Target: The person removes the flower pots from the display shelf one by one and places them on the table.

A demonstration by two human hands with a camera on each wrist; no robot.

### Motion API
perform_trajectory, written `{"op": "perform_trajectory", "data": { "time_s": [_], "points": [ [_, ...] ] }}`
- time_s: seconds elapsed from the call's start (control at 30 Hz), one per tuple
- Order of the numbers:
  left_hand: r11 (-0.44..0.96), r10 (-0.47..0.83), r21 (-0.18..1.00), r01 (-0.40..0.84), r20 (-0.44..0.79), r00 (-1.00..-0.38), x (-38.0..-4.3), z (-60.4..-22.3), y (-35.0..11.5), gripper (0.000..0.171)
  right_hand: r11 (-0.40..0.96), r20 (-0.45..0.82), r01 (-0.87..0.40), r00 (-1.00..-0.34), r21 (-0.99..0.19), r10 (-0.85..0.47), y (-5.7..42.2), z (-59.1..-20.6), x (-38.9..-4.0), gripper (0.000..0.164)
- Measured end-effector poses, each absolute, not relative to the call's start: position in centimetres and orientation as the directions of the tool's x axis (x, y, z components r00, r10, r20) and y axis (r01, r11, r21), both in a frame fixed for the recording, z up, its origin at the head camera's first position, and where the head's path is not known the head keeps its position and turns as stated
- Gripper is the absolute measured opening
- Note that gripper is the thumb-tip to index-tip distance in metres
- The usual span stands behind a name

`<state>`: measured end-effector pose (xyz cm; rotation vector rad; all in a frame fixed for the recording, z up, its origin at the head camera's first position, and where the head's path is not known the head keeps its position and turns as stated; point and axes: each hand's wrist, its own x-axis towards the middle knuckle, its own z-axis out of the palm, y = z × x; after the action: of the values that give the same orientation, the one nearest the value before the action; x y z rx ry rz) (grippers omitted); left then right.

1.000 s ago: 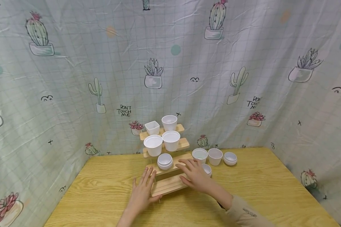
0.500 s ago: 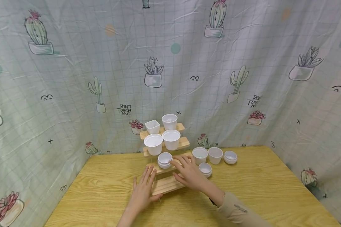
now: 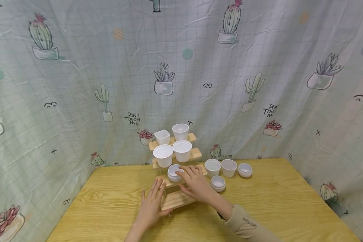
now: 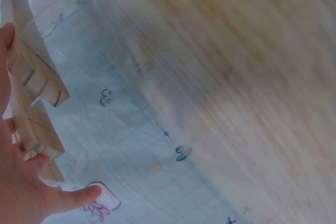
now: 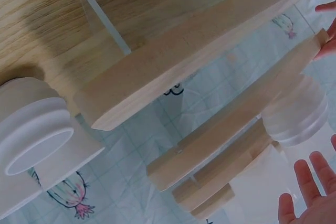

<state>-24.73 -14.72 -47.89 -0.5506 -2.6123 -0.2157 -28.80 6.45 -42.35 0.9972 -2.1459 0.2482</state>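
Observation:
A tiered wooden stand (image 3: 176,200) with clear side supports stands on the table. My left hand (image 3: 149,206) rests against its left end, fingers extended; the left wrist view shows that hand (image 4: 23,192) at the step ends, thumb stretched out. On the second step from the bottom sits a small round white pot (image 3: 174,172). Over this pot's right side reaches my right hand (image 3: 196,185), its fingertips overlapping the rim. From the right wrist, the right fingers (image 5: 318,174) look fairly straight beside the ridged pot (image 5: 296,114).
Higher steps carry a square pot (image 3: 162,136), a round pot (image 3: 180,131) and two wide-rimmed pots (image 3: 163,156). Right of the stand are two larger pots (image 3: 229,168) and two small ridged pots (image 3: 218,184) on the wooden table (image 3: 269,195). A cactus-print curtain (image 3: 193,101) hangs behind.
My right hand has moved left along the step to the small round pot, uncovering the ridged pot on the table. The left hand has stayed at the stand's left end.

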Motion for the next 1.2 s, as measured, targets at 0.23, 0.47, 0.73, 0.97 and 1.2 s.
{"op": "perform_trajectory", "data": {
  "time_s": [0.23,0.47,0.73,0.97,1.2],
  "points": [
    [0.902,0.343,0.059,0.427,0.501,-0.795,-24.6,-48.1,-14.7,0.094,0.691,0.709,-0.712,-0.426,0.12,-0.562,5.6,-42.1,-29.0,0.051],
    [0.9,0.349,0.049,0.433,0.514,-0.784,-24.6,-48.2,-14.7,0.094,0.717,0.7,-0.686,-0.452,0.125,-0.554,4.7,-42.3,-29.3,0.052],
    [0.903,0.348,0.053,0.427,0.496,-0.796,-24.5,-48.2,-14.7,0.094,0.747,0.671,-0.652,-0.496,0.132,-0.552,4.3,-42.7,-29.6,0.049],
    [0.9,0.345,0.056,0.433,0.515,-0.785,-24.6,-48.3,-14.8,0.095,0.759,0.637,-0.641,-0.54,0.112,-0.55,4.2,-42.9,-29.8,0.048],
    [0.902,0.337,0.072,0.426,0.497,-0.799,-24.7,-48.3,-14.8,0.095,0.772,0.615,-0.629,-0.572,0.095,-0.542,4.0,-43.0,-30.1,0.046]
  ]
}}
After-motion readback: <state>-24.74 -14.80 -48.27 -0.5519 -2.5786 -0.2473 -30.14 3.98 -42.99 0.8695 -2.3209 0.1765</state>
